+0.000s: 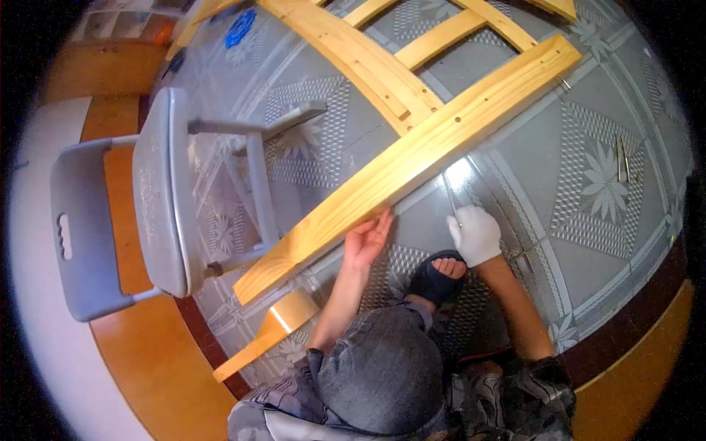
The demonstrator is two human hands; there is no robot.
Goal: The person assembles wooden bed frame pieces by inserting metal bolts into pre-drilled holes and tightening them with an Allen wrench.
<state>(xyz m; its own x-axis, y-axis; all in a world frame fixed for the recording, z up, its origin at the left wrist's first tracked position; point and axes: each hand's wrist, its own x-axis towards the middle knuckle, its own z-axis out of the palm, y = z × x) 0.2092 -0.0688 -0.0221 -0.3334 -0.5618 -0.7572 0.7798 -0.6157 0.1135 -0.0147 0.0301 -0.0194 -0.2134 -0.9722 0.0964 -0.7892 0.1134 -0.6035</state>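
Observation:
A long pale wooden beam [412, 162] lies diagonally before me, with dark holes in its face. My left hand [369, 240] is bare, its fingers stretched out with the tips against the beam's near lower edge. In a white glove, my right hand [474, 234] is closed around a thin metal rod [448, 189] that points toward the beam. The rod's lower end is hidden in the glove, and its exact kind does not show. Near the beam's far right end, a small metal pin [565, 84] sticks out of its side.
Slatted wooden framework [353, 66] adjoins the beam's far side. A grey folding chair [165, 198] stands left. A curved wooden piece [283, 320] lies on the patterned tile floor [515, 176]. Thin metal pieces [622, 159] lie right, a blue item [240, 28] at the back.

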